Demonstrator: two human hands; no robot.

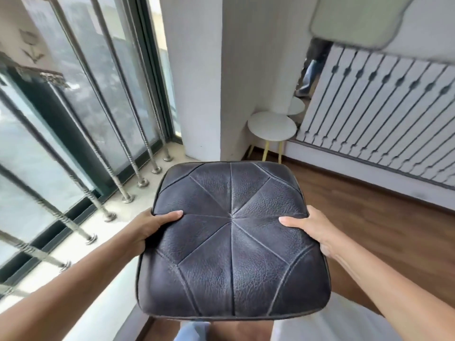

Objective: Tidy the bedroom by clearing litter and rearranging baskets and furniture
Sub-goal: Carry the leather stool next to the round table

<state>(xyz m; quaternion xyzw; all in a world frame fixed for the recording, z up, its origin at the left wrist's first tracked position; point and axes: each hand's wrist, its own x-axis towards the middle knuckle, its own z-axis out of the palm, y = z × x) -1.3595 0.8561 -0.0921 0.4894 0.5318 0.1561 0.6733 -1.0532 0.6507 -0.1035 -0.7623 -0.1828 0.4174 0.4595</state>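
- The left hand (150, 226) and right hand (312, 228) each grasp an opposite side of a dark blue-black square leather pouffe with stitched patchwork panels (231, 242). The thumbs press on its padded top and the fingers curl under its edges out of sight.
- The pouffe sits straight in front of the person, above their legs. It is between the pale stone window sill (110, 242) on the left and the brown wooden floor (369, 217) on the right. Its underside is hidden, so I cannot tell whether it is lifted or resting on something.
- Progress, as a judgement: this looks like the furniture-rearranging part, with the pouffe mid-carry and not yet set down.
- No litter and no baskets show in this view, so how far those parts have got cannot be judged.
- A small round white side table with yellow legs (272, 125) stands in the corner beyond the pouffe, well apart from it. It is next to a white slatted wall panel (384, 114).
- Twisted metal window bars (103, 134) run along the glass on the left.
- No brand, label or legible writing appears on the pouffe or anywhere else.
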